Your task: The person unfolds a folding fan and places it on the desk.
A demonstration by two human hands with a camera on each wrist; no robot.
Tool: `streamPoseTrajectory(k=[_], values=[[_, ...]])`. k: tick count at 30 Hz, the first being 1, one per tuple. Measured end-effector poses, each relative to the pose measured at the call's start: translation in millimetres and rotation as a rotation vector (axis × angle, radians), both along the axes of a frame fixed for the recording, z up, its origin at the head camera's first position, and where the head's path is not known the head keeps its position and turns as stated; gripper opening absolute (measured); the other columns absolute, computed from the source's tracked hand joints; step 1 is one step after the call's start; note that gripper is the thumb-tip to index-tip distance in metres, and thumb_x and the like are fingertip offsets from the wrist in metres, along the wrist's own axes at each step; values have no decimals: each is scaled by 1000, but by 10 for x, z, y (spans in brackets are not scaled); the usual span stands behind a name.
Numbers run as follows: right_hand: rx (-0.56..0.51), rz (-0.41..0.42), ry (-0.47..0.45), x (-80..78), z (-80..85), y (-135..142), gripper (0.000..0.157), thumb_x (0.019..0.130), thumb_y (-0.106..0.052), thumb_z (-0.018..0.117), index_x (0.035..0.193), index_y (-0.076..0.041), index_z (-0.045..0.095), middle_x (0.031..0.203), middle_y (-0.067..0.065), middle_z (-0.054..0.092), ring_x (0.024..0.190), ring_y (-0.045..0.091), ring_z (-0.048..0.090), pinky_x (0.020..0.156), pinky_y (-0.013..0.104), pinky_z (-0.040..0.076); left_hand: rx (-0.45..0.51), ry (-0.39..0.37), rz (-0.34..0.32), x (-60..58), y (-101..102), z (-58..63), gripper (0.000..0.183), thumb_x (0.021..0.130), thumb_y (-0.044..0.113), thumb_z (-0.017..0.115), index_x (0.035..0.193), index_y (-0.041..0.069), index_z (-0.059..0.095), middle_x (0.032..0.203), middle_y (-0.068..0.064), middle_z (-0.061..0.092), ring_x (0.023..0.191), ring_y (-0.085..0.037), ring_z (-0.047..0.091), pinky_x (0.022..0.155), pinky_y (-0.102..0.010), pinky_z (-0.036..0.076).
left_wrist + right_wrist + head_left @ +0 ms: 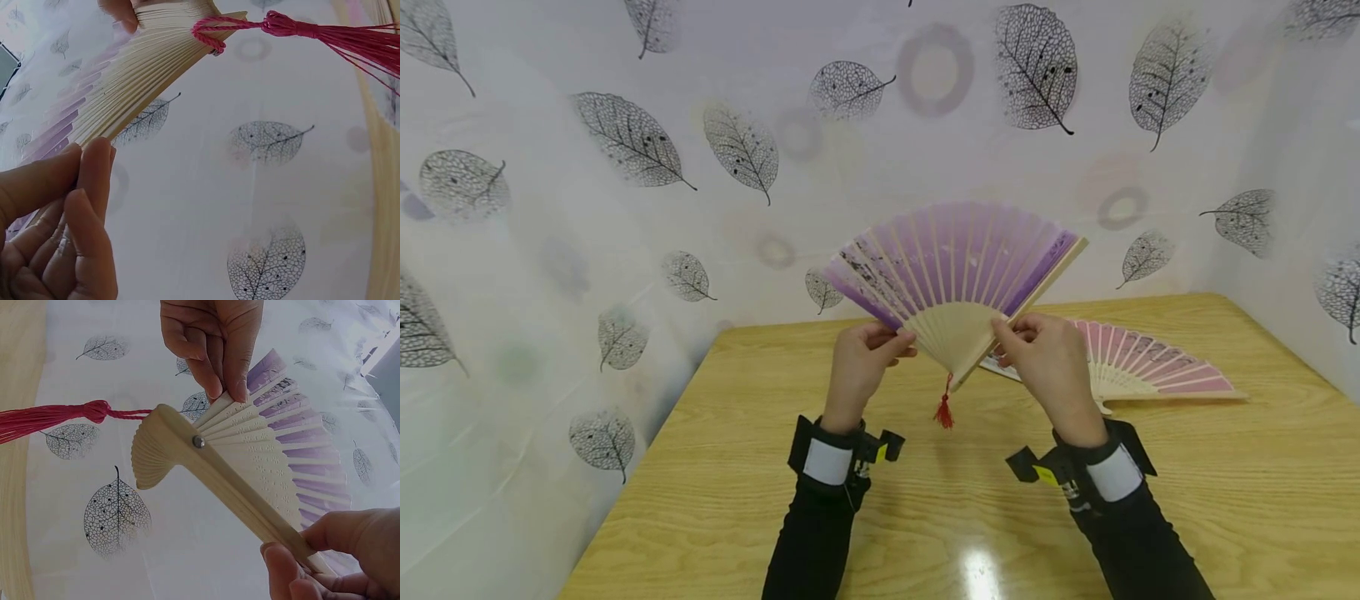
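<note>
Both hands hold a purple folding fan spread wide above the table, its pale ribs fanned upward. My left hand pinches the fan's left outer rib between thumb and fingers. On the other side, my right hand grips the thick right guard stick, thumb on the near face. A red tassel hangs from the pivot end on a twisted cord. In the right wrist view a metal rivet joins the ribs, and the purple leaf carries a dark floral print along one side.
A pink folding fan lies spread on the wooden table, to the right and partly behind my right hand. Behind the table hangs a pale sheet printed with dark leaves. Each wrist wears a strapped camera mount.
</note>
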State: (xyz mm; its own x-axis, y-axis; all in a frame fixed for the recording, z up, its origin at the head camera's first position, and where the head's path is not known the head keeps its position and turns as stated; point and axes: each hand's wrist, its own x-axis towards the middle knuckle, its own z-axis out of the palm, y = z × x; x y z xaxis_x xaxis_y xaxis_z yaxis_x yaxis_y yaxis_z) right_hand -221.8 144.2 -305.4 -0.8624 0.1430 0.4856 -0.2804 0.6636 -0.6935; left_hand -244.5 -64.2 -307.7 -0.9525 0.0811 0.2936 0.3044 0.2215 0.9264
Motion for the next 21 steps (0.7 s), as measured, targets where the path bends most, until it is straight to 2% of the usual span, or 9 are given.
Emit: streamPoseTrajectory(k=[5, 11, 13, 21], values=[[6, 4, -24, -3, 1, 18, 41, 86, -42, 51, 73, -7, 67, 59, 8, 66, 44, 11, 54, 33, 28, 30, 3, -13, 0, 12, -10, 24, 27, 80, 26, 63, 95, 3, 68, 84, -16, 69, 73, -15, 64, 67, -32, 52], [-11, 16, -55, 11, 16, 35, 44, 85, -45, 51, 74, -6, 67, 59, 7, 65, 46, 10, 55, 34, 29, 33, -16, -36, 12, 149, 2, 195, 25, 83, 18, 60, 96, -2, 66, 86, -19, 68, 75, -18, 64, 73, -44, 51], [-23, 13, -59, 16, 23, 45, 45, 85, -46, 51, 75, -6, 67, 60, 7, 66, 46, 10, 55, 34, 29, 34, -26, -27, 28, 202, 11, 255, 23, 83, 14, 60, 96, -4, 65, 85, -20, 68, 75, -19, 64, 73, -44, 51], [-58, 2, -64, 20, 34, 90, 43, 84, -47, 51, 76, -7, 66, 62, 8, 66, 47, 11, 56, 37, 29, 38, 15, -36, 26, 31, -55, 76, 28, 80, 23, 63, 99, 3, 66, 88, -18, 69, 75, -17, 64, 73, -43, 51]])
